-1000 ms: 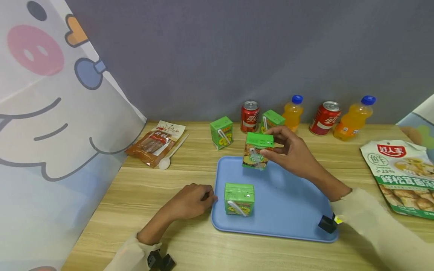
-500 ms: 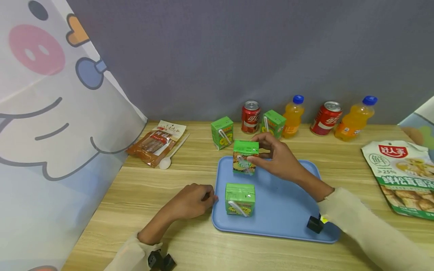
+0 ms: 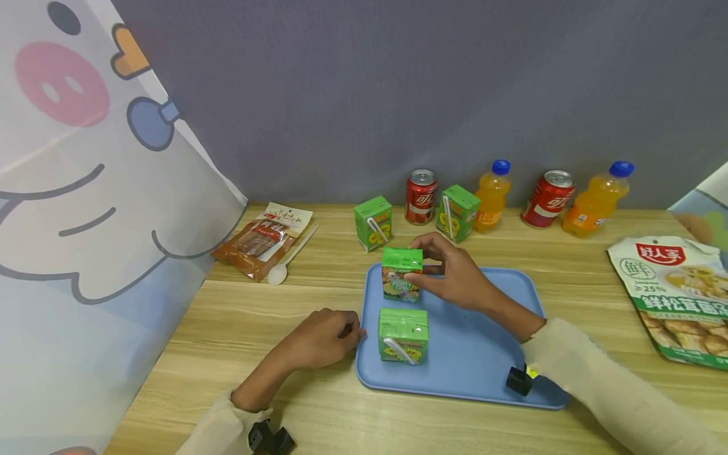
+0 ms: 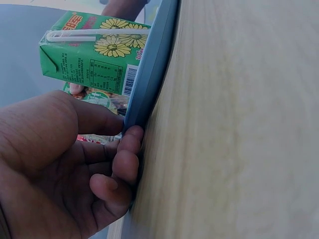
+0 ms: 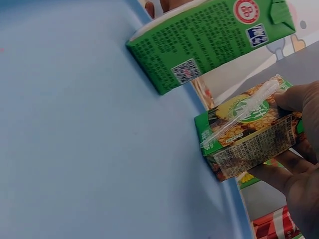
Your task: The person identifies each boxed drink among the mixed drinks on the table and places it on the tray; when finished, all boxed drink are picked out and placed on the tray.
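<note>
A pineapple carton (image 3: 396, 284) is being pinched between the thumb and fingers of the right hand (image 3: 452, 272). It is being held at the back-left part of a blue tray (image 3: 472, 341); whether its base is touching the tray cannot be told. On its front, pineapple pictures and the character 汁 are being shown behind a wrapped straw. The tray's left rim is being pinched by the thumb and curled fingers of the left hand (image 3: 324, 338).

Just in front of the held carton, a flower carton (image 3: 404, 335) is being borne upright by the tray; yellow flowers, a barcode and a QR code are being displayed on its sides, the fine print being too small to read.

On the right, a white-and-green bag (image 3: 673, 297) is being marked 好人家 on a red badge, with 鲜 and ≥25% below and 鲜松茸菌 across a green band. Behind the tray, 可 is being shown in white on a left red can (image 3: 421, 197) and a right red can (image 3: 548, 199). On a brown packet (image 3: 258, 243), the lettering is being rendered too small for sure reading.
</note>
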Tool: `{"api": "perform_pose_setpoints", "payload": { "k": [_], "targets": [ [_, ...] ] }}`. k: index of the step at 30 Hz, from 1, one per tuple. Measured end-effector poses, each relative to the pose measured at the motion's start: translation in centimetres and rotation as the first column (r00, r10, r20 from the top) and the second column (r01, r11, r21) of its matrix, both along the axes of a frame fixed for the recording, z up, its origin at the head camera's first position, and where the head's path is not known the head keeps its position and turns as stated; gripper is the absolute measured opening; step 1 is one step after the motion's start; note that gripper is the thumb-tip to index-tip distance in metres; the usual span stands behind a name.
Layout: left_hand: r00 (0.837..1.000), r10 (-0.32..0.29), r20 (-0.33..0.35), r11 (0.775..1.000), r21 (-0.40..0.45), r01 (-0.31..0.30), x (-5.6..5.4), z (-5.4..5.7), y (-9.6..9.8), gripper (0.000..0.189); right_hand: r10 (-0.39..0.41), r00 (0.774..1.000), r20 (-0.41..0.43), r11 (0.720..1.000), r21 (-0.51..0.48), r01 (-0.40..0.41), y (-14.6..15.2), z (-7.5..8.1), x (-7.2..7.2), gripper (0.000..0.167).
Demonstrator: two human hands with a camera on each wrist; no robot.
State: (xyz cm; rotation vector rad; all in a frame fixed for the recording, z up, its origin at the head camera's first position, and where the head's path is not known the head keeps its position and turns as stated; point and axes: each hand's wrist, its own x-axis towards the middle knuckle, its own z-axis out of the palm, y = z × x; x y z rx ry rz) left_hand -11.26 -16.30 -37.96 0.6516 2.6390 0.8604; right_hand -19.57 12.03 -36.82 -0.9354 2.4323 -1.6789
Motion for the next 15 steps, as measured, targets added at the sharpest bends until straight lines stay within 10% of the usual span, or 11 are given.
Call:
{"api": "perform_pose_setpoints", "payload": {
  "k": [15],
  "targets": [
    [1.000,0.009,0.005,1.000,-0.005,-0.009,0.06,0.10,0.10,0.027,0.004,1.000,0.011,1.000,0.020,-0.005,-0.08,-0.41,0.03,0.050]
  ]
}}
